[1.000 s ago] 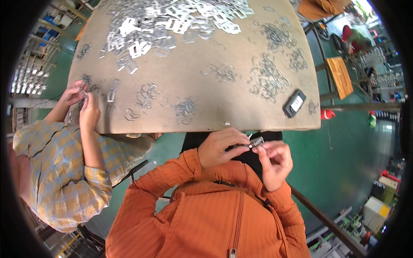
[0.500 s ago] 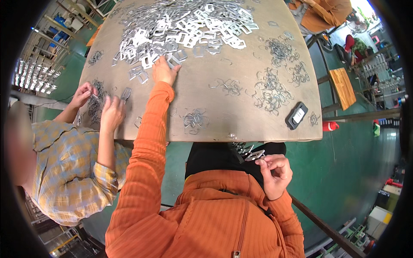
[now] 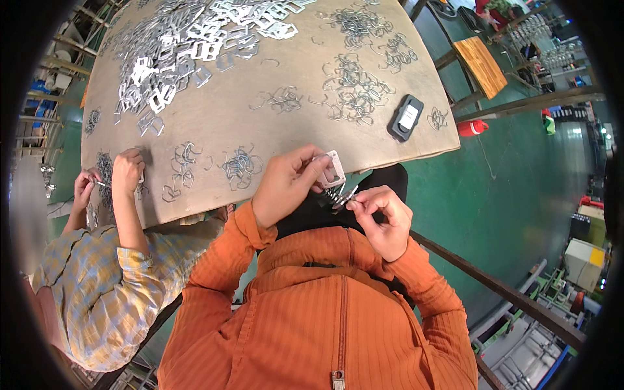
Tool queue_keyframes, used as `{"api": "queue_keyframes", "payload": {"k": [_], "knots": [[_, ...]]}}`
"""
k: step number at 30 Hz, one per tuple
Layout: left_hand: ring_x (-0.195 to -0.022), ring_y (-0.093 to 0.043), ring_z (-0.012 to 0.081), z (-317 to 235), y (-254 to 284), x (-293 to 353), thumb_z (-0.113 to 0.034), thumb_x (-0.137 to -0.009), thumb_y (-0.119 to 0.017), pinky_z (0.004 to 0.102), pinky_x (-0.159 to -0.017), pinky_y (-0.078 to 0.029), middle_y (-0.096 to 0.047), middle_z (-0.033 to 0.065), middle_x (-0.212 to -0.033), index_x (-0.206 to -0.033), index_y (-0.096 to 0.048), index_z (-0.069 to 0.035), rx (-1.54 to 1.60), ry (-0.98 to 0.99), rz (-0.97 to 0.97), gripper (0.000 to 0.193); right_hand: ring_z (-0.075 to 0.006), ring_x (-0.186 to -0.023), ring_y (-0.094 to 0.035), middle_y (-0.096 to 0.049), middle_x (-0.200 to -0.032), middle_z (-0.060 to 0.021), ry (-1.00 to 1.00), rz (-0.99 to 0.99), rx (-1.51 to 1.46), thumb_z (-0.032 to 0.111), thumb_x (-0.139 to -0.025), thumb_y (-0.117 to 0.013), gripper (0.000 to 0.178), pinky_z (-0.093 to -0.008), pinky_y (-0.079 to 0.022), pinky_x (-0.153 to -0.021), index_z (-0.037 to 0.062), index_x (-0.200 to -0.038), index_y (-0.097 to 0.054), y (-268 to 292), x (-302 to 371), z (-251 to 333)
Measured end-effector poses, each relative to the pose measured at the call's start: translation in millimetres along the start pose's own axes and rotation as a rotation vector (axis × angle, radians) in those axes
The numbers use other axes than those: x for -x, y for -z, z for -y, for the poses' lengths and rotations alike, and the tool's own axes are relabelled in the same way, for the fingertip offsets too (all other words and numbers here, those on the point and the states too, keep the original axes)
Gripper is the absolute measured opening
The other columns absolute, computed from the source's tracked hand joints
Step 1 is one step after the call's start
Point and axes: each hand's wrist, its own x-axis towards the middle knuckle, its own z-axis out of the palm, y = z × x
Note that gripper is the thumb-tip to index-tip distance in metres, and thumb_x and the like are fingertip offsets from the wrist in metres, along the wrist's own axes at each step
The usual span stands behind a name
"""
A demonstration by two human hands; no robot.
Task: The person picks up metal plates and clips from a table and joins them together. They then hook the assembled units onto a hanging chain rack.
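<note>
Over the table's near edge, my left hand (image 3: 286, 183) pinches a flat rectangular metal frame (image 3: 336, 169) with an opening in its middle. Close beside it, my right hand (image 3: 385, 220) is closed, thumb against fingers, on a string of small metal pieces (image 3: 343, 199) hanging above my lap. How these pieces join is too small to make out. The frame is right next to the string; whether they touch I cannot tell. A big heap of similar metal frames (image 3: 195, 49) covers the far left of the table (image 3: 299, 130).
Bent wire hooks lie in piles, one near the front edge (image 3: 240, 166), a larger one (image 3: 354, 91) to the right. A black case with a white label (image 3: 406, 118) sits at the right. On my left, a co-worker in a checked shirt (image 3: 130, 292) handles small parts.
My left hand has come back from the heap with a metal frame, down to my right hand. My right hand has risen slightly toward the table edge. The view has shifted right.
</note>
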Motion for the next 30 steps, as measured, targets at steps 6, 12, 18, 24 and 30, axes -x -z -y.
{"api": "queue_keyframes", "payload": {"k": [6, 12, 18, 24, 30], "knots": [[-0.069, -0.057, 0.0076, -13.7, -13.6, 7.2, -0.012, -0.093, -0.048, 0.0216, -0.060, -0.048, -0.062, 0.0041, -0.076, -0.095, -0.058, 0.004, -0.088, -0.062, 0.010, 0.019, -0.0161, -0.065, -0.060, -0.061, -0.076, -0.0101, 0.014, -0.031, 0.079, -0.011, -0.070, -0.066, 0.026, -0.0249, -0.049, -0.059, 0.0030, -0.070, -0.045, 3.5, 5.5, -5.8], [-0.068, -0.058, 0.0080, -12.5, -10.7, 12.3, -0.011, -0.092, -0.049, 0.0215, -0.060, -0.049, -0.062, 0.0042, -0.076, -0.094, -0.058, 0.004, -0.166, -0.077, -0.019, 0.017, -0.0175, -0.065, -0.061, -0.061, -0.077, -0.0107, 0.014, 0.001, 0.111, -0.012, -0.069, -0.066, 0.027, -0.0258, -0.049, -0.055, 0.0033, -0.070, -0.044, 0.8, 0.2, -2.8], [-0.064, -0.058, 0.0112, -9.1, -12.5, 21.1, -0.009, -0.090, -0.051, 0.0241, -0.058, -0.046, -0.061, 0.0060, -0.073, -0.094, -0.059, -0.001, -0.320, -0.182, -0.022, 0.012, -0.0206, -0.061, -0.060, -0.059, -0.075, -0.0078, 0.137, 0.074, 0.353, -0.007, -0.071, -0.066, 0.025, -0.0272, -0.047, -0.052, 0.0048, -0.071, -0.044, -4.2, -4.5, 0.1], [-0.071, -0.055, 0.0287, 16.7, -17.1, 21.7, -0.014, -0.086, -0.056, 0.0362, -0.062, -0.044, -0.056, 0.0108, -0.077, -0.089, -0.057, -0.005, -0.650, -0.443, -0.074, 0.010, -0.0187, -0.059, -0.058, -0.058, -0.076, -0.0065, 0.101, 0.229, 0.477, 0.005, -0.073, -0.070, 0.021, -0.0282, -0.046, -0.050, 0.0049, -0.079, -0.050, -2.0, -7.7, -10.5], [-0.071, -0.056, 0.0311, 34.1, -9.5, 18.1, -0.016, -0.087, -0.055, 0.0391, -0.059, -0.044, -0.055, 0.0113, -0.076, -0.095, -0.053, -0.006, -0.764, -0.386, -0.113, 0.013, -0.0159, -0.060, -0.055, -0.055, -0.076, -0.0055, 0.018, 0.459, 0.429, 0.017, -0.072, -0.073, 0.030, -0.0285, -0.046, -0.055, 0.0042, -0.094, -0.055, 12.1, -79.9, -22.9]]}}
